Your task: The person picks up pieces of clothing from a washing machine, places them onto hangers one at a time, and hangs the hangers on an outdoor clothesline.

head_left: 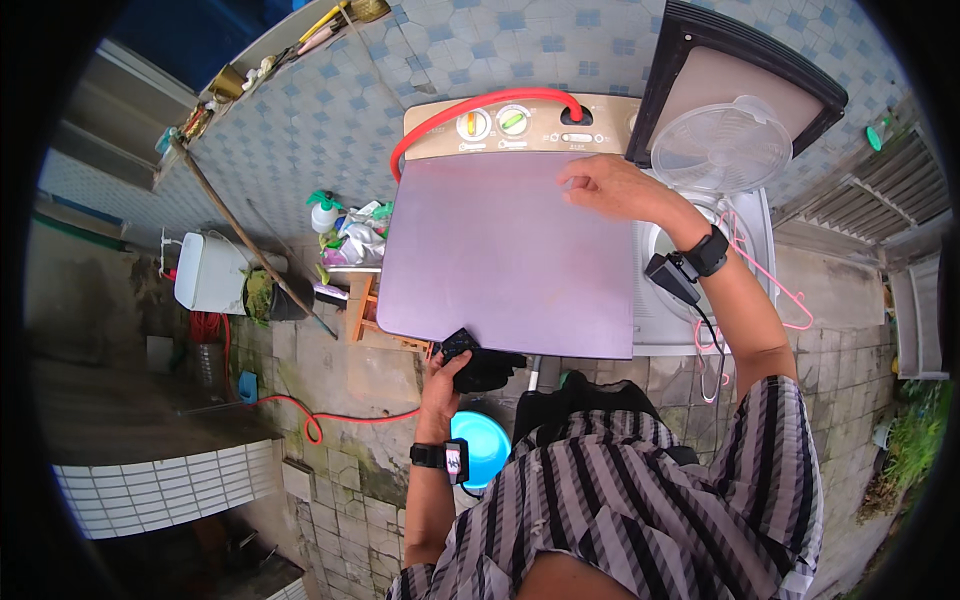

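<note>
A twin-tub washing machine stands before me, its purple-tinted wash lid (pixel 502 255) shut. Over the lid's right part is my right hand (pixel 619 187), slightly blurred, with loosely curled fingers and nothing visible in them. Whether it touches the lid, I cannot tell. My left hand (pixel 446 375), at the lid's front left edge, grips a black cloth (pixel 487 367) that hangs below the lid; part of the cloth has a small pattern. Behind the lid, the control panel (pixel 540 135) carries an orange-marked knob (pixel 472 124) and a green-marked knob (pixel 514 120).
At right, the spin tub's dark-framed lid (pixel 742 75) and clear inner cover (pixel 720 146) are raised. Pink hangers (pixel 784 296) lie across that side. A red hose (pixel 465 105) arches over the panel. Below my left hand sits a blue basin (pixel 480 450); a wooden pole (pixel 240 225) leans at left.
</note>
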`<state>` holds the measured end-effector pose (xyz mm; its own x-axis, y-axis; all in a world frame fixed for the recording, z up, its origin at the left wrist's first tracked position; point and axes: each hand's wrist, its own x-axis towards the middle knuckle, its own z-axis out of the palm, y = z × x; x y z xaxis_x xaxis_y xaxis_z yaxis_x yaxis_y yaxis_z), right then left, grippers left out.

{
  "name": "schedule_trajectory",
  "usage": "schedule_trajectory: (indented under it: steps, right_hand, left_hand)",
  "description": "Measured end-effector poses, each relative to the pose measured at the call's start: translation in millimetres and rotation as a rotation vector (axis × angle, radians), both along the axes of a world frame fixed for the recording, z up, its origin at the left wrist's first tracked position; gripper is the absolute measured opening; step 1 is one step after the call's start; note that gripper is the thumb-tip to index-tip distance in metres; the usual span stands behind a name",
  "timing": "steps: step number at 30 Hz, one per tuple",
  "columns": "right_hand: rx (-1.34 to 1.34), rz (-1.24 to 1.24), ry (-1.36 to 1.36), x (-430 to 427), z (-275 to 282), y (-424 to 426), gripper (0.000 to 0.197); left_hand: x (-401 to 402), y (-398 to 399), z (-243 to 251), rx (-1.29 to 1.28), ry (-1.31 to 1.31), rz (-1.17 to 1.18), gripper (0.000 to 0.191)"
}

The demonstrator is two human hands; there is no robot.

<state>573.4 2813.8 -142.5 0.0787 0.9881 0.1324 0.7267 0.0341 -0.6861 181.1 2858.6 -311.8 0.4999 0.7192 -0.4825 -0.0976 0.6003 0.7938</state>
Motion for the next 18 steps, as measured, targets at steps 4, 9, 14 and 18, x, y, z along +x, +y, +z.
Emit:
schedule_trajectory:
  steps: [4, 9, 14, 18]
  right_hand:
    - [0.117, 0.030, 0.260, -21.6, 24.4, -15.8, 0.026]
    - [0.176, -0.060, 0.413, -42.3, 29.0, -43.0, 0.029]
    - [0.413, -0.071, 0.057, -54.0, 7.5, -47.9, 0.044]
    - [0.688, -0.310, -0.528, -7.1, -9.4, -30.4, 0.033]
  left_hand:
    - [-4.4, 11.4, 53.5, 0.169, -0.056, -0.002, 0.020]
    - [10.8, 75.5, 119.4, 0.441, -0.014, -0.149, 0.022]
    - [57.3, 139.4, 171.4, 0.527, 0.038, -0.296, 0.021]
    - [102.0, 158.5, 187.0, 0.586, 0.059, -0.308, 0.020]
